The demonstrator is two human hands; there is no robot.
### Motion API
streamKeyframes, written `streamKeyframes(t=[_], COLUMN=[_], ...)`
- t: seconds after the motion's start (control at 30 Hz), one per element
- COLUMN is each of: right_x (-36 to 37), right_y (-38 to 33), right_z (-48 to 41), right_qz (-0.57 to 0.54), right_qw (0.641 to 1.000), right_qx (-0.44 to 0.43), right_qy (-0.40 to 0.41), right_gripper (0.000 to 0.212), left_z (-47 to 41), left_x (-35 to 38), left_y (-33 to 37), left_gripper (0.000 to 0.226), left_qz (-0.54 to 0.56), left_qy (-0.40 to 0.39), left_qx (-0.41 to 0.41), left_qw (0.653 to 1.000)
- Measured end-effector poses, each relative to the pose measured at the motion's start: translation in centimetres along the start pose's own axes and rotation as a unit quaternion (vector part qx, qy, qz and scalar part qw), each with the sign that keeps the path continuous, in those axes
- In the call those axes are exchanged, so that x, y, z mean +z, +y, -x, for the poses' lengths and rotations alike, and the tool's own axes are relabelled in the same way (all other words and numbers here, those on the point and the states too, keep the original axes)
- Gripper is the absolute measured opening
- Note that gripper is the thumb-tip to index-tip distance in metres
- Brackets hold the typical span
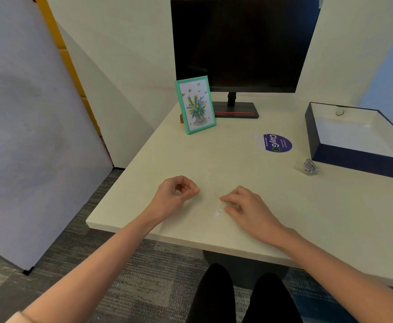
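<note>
Progress looked early as far as we could judge: nothing gathered, nothing boxed. We logged the white bits (218,212), a tiny pale cluster too small to identify, lying on the table (214,159) close to its near edge, just beside the thumb of the right hand (244,206). That hand lay palm down with relaxed, slightly bent fingers spread over the surface, gripping nothing; whether the thumb actually touched the bits we could not tell. Left hand (178,192) hovered or rested a little apart to the left, fingers curled in and thumb tip meeting index tip, pinch-like, with nothing visible inside; we could not rule out a speck between the tips. Navy box (353,157) sat open at the far right, well apart from the bits, with only one small round item showing inside at its back wall. Clear packet (307,167) of small metal pieces lay just in front of the box. Our read: picking up the bits was the step in hand, and whatever followed, likely carrying them toward the box or packet, was all left to do. Picture frame (195,104), monitor (242,43) and round sticker (278,142) sat further back, not involved.
</note>
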State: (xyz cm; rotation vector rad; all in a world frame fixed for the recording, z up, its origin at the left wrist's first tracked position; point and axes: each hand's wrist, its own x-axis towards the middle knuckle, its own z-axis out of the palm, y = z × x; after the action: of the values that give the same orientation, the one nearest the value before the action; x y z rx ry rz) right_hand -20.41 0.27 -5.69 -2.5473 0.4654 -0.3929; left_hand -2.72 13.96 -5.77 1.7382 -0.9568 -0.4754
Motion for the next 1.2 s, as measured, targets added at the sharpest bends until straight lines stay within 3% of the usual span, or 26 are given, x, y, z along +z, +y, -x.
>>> streamKeyframes(t=[0.13, 0.3, 0.67, 1.0, 1.2], right_x=[1.3, 1.3, 1.7, 1.9, 2.3], right_y=[-1.4, -2.0, -2.0, -2.1, -2.1], right_z=[1.3, 2.0, 0.7, 1.0, 1.3], right_qz=[0.049, 0.049, 0.166, 0.177, 0.197], right_qw=[0.996, 0.998, 0.976, 0.972, 0.964], right_qx=[-0.067, -0.034, -0.131, -0.156, -0.175], right_qy=[-0.016, 0.006, -0.062, -0.012, 0.028], right_gripper=[0.029, 0.031, 0.028, 0.021, 0.038], left_z=[0.1, 0.1, 0.3, 0.2, 0.2], left_x=[0.0, 0.0, 0.3, 0.3, 0.5], left_y=[0.0, 0.0, 0.1, -0.4, -0.3], left_gripper=[0.008, 0.007, 0.008, 0.009, 0.008], left_qz=[0.002, -0.003, -0.011, -0.016, -0.023], left_qy=[0.001, 0.000, -0.008, -0.003, 0.002], left_qx=[0.002, 0.004, 0.021, 0.025, 0.022], left_qw=[1.000, 1.000, 1.000, 1.000, 1.000])
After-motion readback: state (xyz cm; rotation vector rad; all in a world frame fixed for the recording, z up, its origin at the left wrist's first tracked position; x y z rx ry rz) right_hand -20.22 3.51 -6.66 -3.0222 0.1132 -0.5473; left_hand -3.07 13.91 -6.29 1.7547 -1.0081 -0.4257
